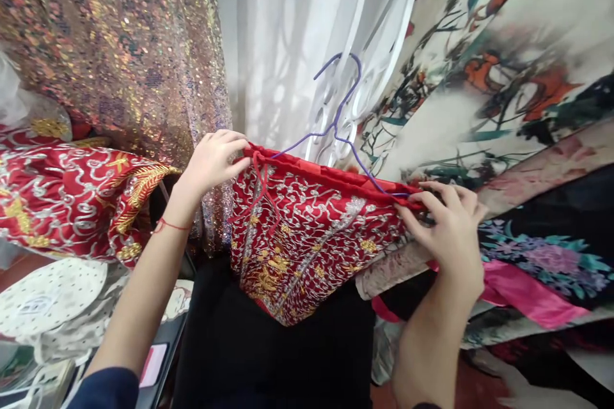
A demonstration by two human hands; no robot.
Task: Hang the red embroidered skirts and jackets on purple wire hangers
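A red embroidered garment (302,236) with silver and gold stitching hangs on a purple wire hanger (343,121). My left hand (213,160) is closed on the garment's top left corner, where a thin red tie dangles. At the top right corner, my right hand (448,230) pinches the waistband against the hanger's end. The hanger's hook rises in front of a white sheer fabric (297,32). The garment's lower part drapes over something black (268,351).
A sequined gold fabric (119,38) hangs at the left, with another red embroidered garment (67,198) below it. Floral printed cloths (518,64) and a pink strip (522,297) crowd the right. A white dotted item (52,297) lies at the lower left.
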